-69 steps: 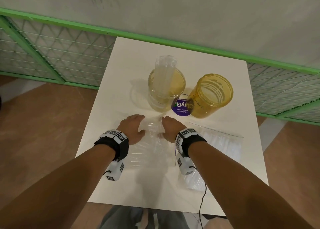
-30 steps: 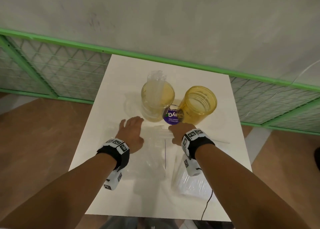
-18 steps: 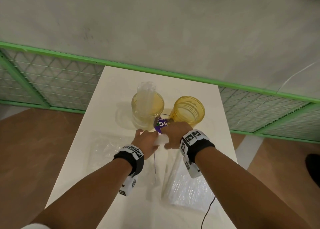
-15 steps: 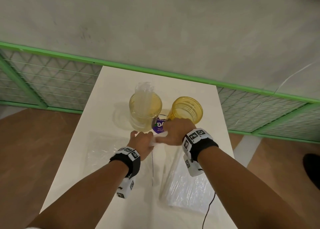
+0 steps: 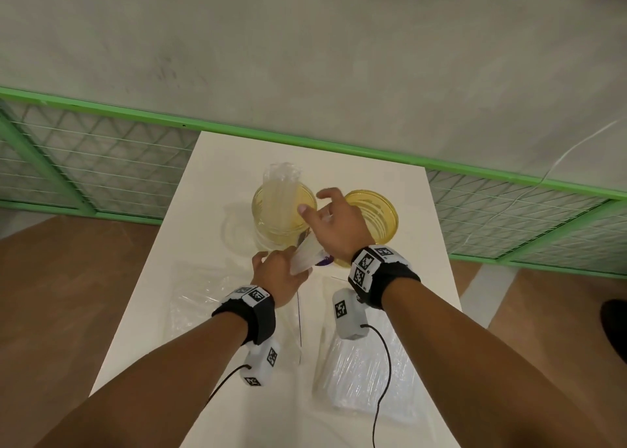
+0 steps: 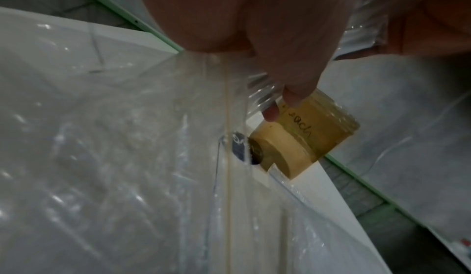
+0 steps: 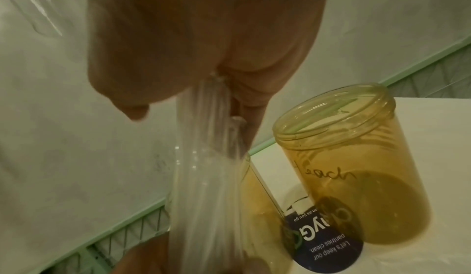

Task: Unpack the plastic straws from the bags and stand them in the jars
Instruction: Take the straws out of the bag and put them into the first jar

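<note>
Two yellow see-through jars stand at the back of the white table [image 5: 420, 244]. The left jar [image 5: 271, 223] holds a bunch of clear straws [image 5: 280, 189]. Nothing is in the right jar [image 5: 380, 217] [image 7: 344, 169]. My right hand [image 5: 330, 222] is raised in front of the jars and grips a bundle of clear straws [image 5: 303, 256] [image 7: 206, 169]. The bundle's lower end sits in a clear bag [image 6: 265, 89] that my left hand [image 5: 278, 274] grips just below.
A flat clear bag [image 5: 200, 298] lies left of my hands. A full bag of straws [image 5: 366, 376] lies at the near right. A purple round label [image 7: 323, 244] lies between the jars. A green mesh fence [image 5: 101, 162] runs behind the table.
Both hands left the bag lying flat on the table and came together. My right hand has risen toward the jars, drawing a bundle of straws up while the left hand holds the bag.
</note>
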`<state>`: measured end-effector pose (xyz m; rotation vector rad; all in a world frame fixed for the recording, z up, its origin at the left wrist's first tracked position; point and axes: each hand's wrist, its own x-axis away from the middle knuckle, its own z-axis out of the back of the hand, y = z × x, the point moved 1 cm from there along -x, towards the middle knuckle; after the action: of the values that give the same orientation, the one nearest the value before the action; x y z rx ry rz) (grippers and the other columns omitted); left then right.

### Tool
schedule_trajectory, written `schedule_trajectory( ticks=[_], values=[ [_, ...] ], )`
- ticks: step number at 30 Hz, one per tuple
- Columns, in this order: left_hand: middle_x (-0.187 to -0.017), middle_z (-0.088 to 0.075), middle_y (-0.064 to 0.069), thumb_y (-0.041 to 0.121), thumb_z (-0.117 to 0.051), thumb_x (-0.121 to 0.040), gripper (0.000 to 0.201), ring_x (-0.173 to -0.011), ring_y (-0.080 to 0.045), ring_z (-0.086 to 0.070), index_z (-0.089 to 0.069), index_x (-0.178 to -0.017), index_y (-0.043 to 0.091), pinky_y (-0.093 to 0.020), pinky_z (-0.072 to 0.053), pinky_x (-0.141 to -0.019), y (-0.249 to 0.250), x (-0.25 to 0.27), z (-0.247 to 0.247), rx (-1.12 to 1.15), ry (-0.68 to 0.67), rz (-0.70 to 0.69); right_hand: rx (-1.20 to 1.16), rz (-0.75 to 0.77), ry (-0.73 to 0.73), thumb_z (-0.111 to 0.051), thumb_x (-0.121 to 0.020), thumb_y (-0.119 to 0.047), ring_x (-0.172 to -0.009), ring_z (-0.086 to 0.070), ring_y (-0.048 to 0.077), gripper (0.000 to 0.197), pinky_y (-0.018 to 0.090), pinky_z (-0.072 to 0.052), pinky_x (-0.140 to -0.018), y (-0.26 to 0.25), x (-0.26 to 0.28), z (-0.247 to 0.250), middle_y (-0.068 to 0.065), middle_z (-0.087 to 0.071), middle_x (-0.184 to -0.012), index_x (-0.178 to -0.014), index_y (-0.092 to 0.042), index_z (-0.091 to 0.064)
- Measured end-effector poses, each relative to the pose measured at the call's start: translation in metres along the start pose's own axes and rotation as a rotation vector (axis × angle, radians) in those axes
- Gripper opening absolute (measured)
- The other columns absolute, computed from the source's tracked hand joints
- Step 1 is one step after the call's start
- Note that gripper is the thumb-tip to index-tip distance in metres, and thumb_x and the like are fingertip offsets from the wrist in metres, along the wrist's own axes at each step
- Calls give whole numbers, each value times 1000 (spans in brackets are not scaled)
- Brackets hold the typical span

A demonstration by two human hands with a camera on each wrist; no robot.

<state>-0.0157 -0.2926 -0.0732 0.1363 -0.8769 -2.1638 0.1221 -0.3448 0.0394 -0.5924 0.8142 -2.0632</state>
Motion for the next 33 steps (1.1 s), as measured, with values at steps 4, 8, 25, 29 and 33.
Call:
schedule_trajectory(
  ticks=[4,8,25,29,33],
  values=[
    [-106,-72,5,60,-58,-86,43,-105,-25,-63,-61,-120,33,-42,-47,-98,0,-2,16,357,87,135,-69,-49,-12,-61,-77,-79,-97,-66,8,84,34,-54,-84,1,4,4,-17,-64,-106,-143,-32,-40],
    [-97,-67,14,29,-67,-90,22,-99,-16,-66,-64,-111,34,-37,-53,-92,17,5,33,597,40,67,14,-38,-284,-70,-62,-83,-108,-64,8,90,31,-52,-94,11,14,-12,-15,-66,-120,-135,-34,-51],
    [-117,-64,-11,11,-65,-81,40,-100,-24,-60,-57,-120,7,-43,-41,-107,-5,7,42,1061,-273,480,-304,40,48,-67,-87,-42,-85,-70,14,19,45,-57,-86,-17,3,-24,-5,-74,-85,-90,-23,-72],
    [-121,-62,-32,25,-47,-97,39,-102,-43,-64,-56,-119,-6,-52,-51,-99,-23,8,42,1432,-181,662,-444,87,62,-69,-87,-30,-84,-71,17,16,36,-58,-81,-46,6,-27,2,-75,-86,-86,-15,-75],
    [-105,-68,-26,33,-39,-99,50,-90,-36,-69,-57,-119,-8,-42,-60,-82,-16,10,47,1603,-182,577,-494,99,53,-72,-86,-25,-82,-71,18,8,38,-59,-81,-59,9,-49,1,-74,-82,-87,-17,-73]
  ],
)
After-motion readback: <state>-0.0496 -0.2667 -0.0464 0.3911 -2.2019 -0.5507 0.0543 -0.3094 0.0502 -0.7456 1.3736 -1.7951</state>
